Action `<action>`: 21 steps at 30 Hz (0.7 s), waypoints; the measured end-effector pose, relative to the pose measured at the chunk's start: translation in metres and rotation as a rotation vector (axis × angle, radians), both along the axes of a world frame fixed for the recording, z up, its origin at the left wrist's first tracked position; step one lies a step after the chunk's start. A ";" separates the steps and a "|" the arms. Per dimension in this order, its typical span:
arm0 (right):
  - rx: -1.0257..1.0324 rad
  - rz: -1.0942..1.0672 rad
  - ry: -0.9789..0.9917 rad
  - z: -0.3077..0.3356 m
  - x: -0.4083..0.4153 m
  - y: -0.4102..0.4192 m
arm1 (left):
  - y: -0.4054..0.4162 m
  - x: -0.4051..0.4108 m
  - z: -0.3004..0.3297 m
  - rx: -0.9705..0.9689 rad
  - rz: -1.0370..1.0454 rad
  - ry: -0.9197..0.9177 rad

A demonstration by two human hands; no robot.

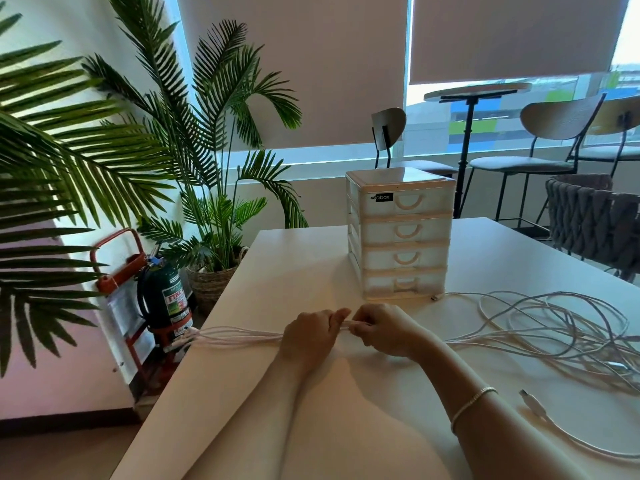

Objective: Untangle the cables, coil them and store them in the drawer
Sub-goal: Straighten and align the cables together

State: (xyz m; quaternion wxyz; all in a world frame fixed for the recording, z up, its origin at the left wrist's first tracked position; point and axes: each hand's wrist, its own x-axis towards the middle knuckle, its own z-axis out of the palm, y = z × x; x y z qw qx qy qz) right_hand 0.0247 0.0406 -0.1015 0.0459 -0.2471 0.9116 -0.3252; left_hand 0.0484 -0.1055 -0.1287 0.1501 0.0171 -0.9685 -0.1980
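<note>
Left hand [310, 336]: I see it gripping the white cables [554, 327].
Right hand [382, 329]: pinching the same bundle, touching the left.
Drawer unit [400, 233]: all drawers closed, on table [311, 271].

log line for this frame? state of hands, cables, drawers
left hand grip: cable bundle | right hand grip: same bundle | loose cables tangled on table | drawer unit: all drawers closed
</note>
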 end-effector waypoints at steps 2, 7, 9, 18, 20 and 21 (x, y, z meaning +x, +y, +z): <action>0.002 -0.007 -0.041 0.004 0.002 0.003 | 0.001 0.002 0.000 -0.018 -0.007 0.014; 0.184 -0.038 -0.036 0.011 0.000 0.009 | 0.002 0.002 -0.001 -0.050 0.024 0.011; 0.256 -0.082 0.003 0.015 -0.005 0.021 | 0.000 0.003 -0.001 -0.051 0.054 0.032; 0.563 -0.572 0.219 0.034 -0.035 0.135 | -0.002 0.002 0.000 -0.048 0.098 0.069; 0.505 -0.711 0.265 0.039 -0.039 0.145 | -0.002 0.003 0.000 -0.052 0.105 0.074; 0.481 -0.777 0.304 0.040 -0.041 0.148 | -0.002 0.003 0.001 -0.050 0.109 0.074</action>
